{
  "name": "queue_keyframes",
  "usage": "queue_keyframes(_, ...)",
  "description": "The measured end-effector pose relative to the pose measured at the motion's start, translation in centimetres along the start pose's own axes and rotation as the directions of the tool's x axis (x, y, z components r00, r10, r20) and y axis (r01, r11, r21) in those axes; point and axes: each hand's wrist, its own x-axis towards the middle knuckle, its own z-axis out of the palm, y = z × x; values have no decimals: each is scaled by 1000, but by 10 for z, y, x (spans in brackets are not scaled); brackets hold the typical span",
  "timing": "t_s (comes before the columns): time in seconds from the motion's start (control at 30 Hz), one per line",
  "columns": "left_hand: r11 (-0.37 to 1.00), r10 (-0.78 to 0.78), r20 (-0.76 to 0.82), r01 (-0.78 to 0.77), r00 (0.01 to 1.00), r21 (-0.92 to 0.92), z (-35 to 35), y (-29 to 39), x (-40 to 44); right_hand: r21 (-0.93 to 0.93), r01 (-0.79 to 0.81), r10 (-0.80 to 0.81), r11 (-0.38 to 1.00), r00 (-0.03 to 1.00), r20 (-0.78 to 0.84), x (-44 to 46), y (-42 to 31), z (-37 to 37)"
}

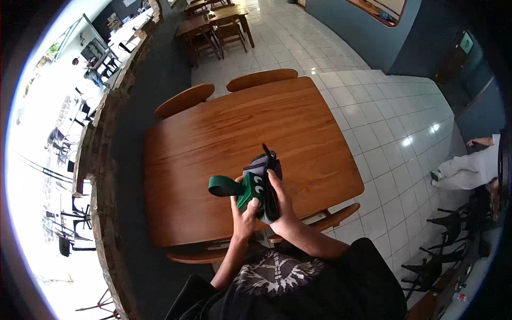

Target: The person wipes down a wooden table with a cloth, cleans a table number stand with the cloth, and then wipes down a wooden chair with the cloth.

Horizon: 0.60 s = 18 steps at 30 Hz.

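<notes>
Above the near half of the wooden table (229,144), both hands are together in front of my chest. My left hand (244,220) is closed round a green block-like item (249,193) with white curved marks on it, my thumb pressed on its near edge. A wide green strap loop (223,186) sticks out from its left side. My right hand (285,210) grips a grey-and-black folded bundle (271,198) with a black strap standing up at its far end. The two items touch side by side; I cannot tell whether they are joined.
Wooden chairs (261,79) stand at the table's far side, with others at the near side. On the left runs a low wall with a rough stone ledge (96,160). A person in white trousers (461,173) is at the right, near black chairs (445,226). Another table (232,13) stands farther back.
</notes>
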Motion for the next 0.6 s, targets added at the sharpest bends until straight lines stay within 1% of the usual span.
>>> queue_keyframes(0.03,1000,-1,-8,1,1000,2,-1,0,3,-31,-34,33,999,999,-31,-2,1,2)
queue_keyframes(0.07,1000,31,8,-31,999,-4,-4,-1,5,-31,-70,72,997,993,91,-7,-4,2)
queue_keyframes(0.1,998,62,24,-61,998,-12,-9,-4,5,-33,-77,80,996,993,89,-7,-9,0)
queue_keyframes(0.13,986,108,28,-111,994,127,-19,-13,8,16,-169,166,986,981,100,-5,-14,-1)
queue_keyframes(0.17,986,109,20,-111,994,127,-23,-21,6,64,-259,251,964,961,116,-5,-16,-1)
queue_keyframes(0.2,978,118,-8,-115,993,172,-19,-17,8,75,-226,220,971,972,85,1,-12,-8)
queue_keyframes(0.23,969,128,-34,-117,991,218,-15,-13,9,73,-231,224,970,970,88,4,-7,-13)
queue_keyframes(0.27,985,78,-37,-72,996,160,-11,-10,9,-20,-21,21,1000,1000,-20,6,-3,-16)
queue_keyframes(0.3,984,84,-36,-77,996,161,-13,-11,9,-132,183,-197,974,975,-104,8,-1,-16)
queue_keyframes(0.33,998,-30,-9,31,1000,51,-17,-15,7,-317,432,-466,844,884,-39,9,0,-14)
queue_keyframes(0.37,988,-140,32,142,990,-57,-20,-20,4,-314,436,-470,843,882,-38,8,5,-17)
queue_keyframes(0.4,984,-154,-91,145,984,-104,-12,-24,-1,-458,639,-659,618,739,142,4,11,-20)
queue_keyframes(0.43,993,-81,11,82,997,-87,-11,-20,0,-560,782,-703,272,559,440,5,7,-24)
queue_keyframes(0.47,992,-105,-36,102,994,-79,-11,-20,-2,-491,865,-660,-101,311,684,5,2,-27)
queue_keyframes(0.5,990,-131,-83,125,988,-72,-13,-20,-5,-494,863,-662,-102,312,682,1,-6,-29)
queue_keyframes(0.53,977,-135,6,134,991,-168,-22,-17,-4,-494,859,-570,-130,343,747,-3,-12,-29)
queue_keyframes(0.57,984,-149,-37,145,988,-104,-24,-17,0,-490,857,-471,-159,370,801,-6,-17,-27)
queue_keyframes(0.6,986,-134,-12,132,991,-99,-21,-4,-1,-530,842,-561,100,488,669,-7,-17,-19)
